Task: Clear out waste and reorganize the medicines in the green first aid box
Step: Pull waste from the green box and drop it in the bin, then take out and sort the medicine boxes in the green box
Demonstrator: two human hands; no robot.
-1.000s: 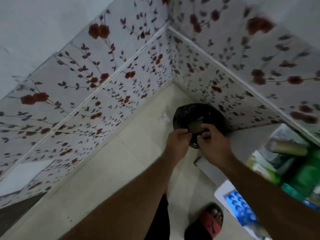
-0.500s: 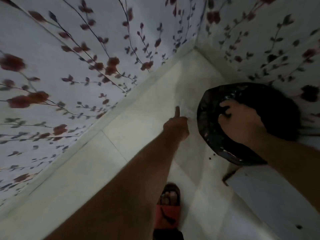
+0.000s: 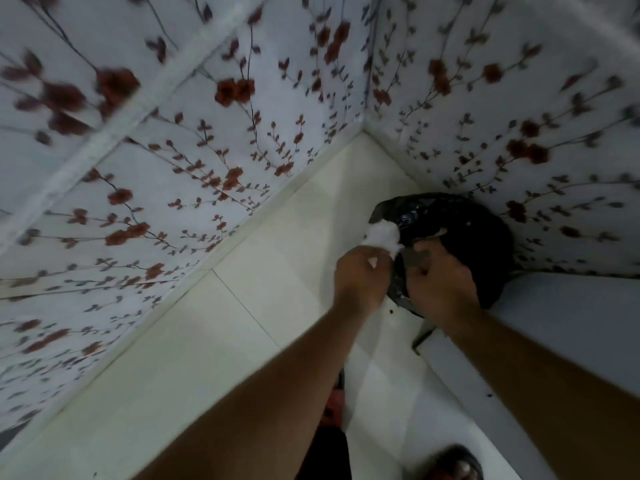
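Observation:
A black bin bag (image 3: 464, 233) sits on the pale tiled floor in the corner of the room. My left hand (image 3: 362, 278) is closed on a crumpled white wad of tissue or cotton (image 3: 382, 235), which sticks out above the fingers right at the bag's rim. Beside it, my right hand (image 3: 438, 277) grips the near edge of the bag and holds it open. The green first aid box is out of view.
Two walls with red flower wallpaper (image 3: 214, 140) meet behind the bag. A white table top (image 3: 561, 313) fills the right side, its edge close to the bag. My sandalled foot (image 3: 457, 464) stands on the floor tiles (image 3: 277, 327) below.
My left hand reached to the floor left of the bag, picked up the white wad and brought it to the bag's rim. My right hand has stayed on the bag's edge.

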